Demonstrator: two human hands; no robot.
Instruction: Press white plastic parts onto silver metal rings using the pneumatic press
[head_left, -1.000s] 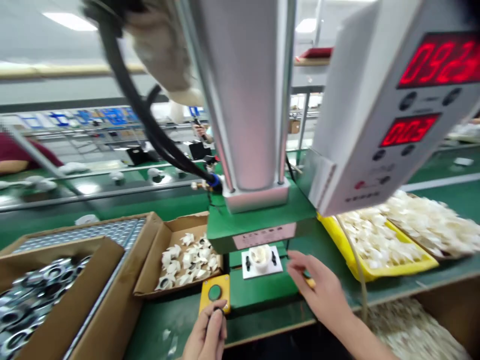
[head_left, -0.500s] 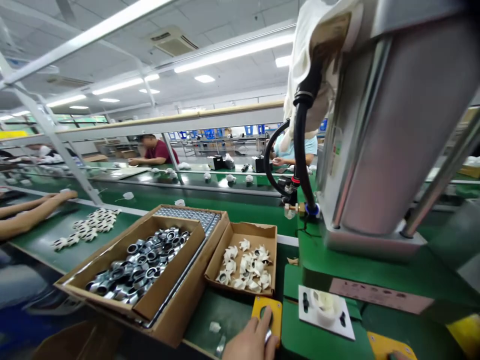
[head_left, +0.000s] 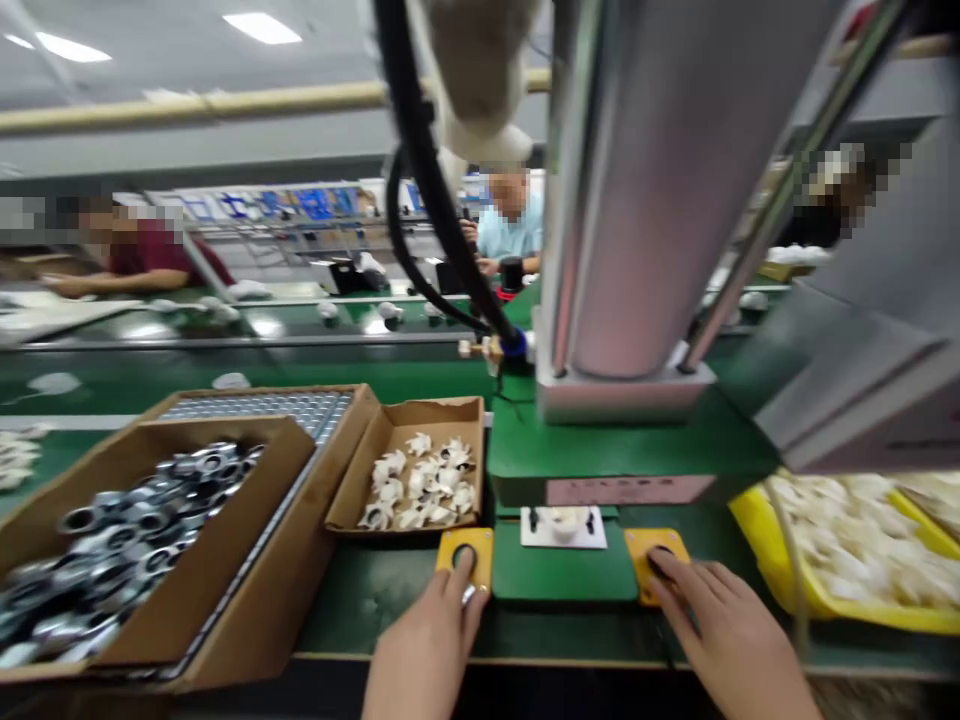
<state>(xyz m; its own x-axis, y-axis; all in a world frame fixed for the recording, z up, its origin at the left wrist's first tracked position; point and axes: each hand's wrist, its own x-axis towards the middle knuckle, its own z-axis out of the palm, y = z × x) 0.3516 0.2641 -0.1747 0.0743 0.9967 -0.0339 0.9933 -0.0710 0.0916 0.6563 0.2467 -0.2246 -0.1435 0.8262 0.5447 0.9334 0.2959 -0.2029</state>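
At the bottom centre of the frame the left hand (head_left: 427,640) lies flat and unclenched, grasping nothing, its fingertip on the dark button of the left yellow box (head_left: 465,555). Lower right, the right hand (head_left: 724,625) is likewise spread loose, fingertips on the button of the right yellow box (head_left: 654,558). Between the boxes, on the green press (head_left: 622,450), a white part (head_left: 564,520) sits on a white plate under the silver cylinder (head_left: 660,180). Left of the press a small carton (head_left: 409,480) holds white pieces; at lower left a larger carton (head_left: 150,540) holds metal rings. A yellow tray (head_left: 757,525) of white pieces lies at the right on the table (head_left: 375,590).
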